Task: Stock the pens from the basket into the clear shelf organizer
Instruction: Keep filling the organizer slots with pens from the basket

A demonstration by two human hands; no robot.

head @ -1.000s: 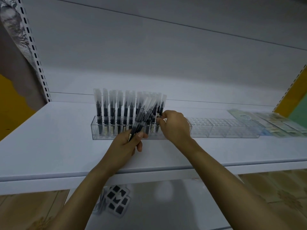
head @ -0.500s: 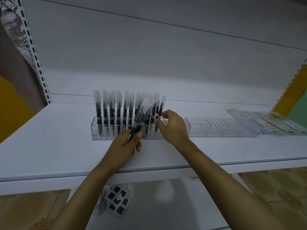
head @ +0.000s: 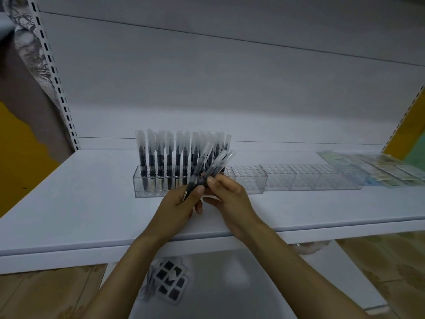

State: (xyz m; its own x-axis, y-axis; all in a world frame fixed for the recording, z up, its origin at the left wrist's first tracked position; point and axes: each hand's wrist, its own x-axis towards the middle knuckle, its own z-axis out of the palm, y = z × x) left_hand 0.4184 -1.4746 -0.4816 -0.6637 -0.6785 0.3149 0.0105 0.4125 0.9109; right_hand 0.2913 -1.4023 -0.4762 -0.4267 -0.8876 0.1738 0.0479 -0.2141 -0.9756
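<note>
A clear organizer (head: 147, 189) stands on the white shelf, its left part filled with upright black pens (head: 169, 155) that have frosted caps. My left hand (head: 177, 203) grips a bundle of pens (head: 208, 169) angled up to the right, just in front of the organizer. My right hand (head: 230, 196) is beside it and pinches one pen of that bundle between thumb and fingers. The organizer's right cells (head: 250, 180) hold no pens. No basket is in view.
More clear organizers (head: 310, 178) run along the shelf (head: 80, 203) to the right, ending at flat green packets (head: 377, 166). A cube puzzle in a packet (head: 170, 282) lies on the lower shelf. A slotted upright (head: 55, 72) borders the left side.
My right hand has drawn back from the organizer's pens toward me and now meets the bundle in my left hand. The left hand has stayed about where it was.
</note>
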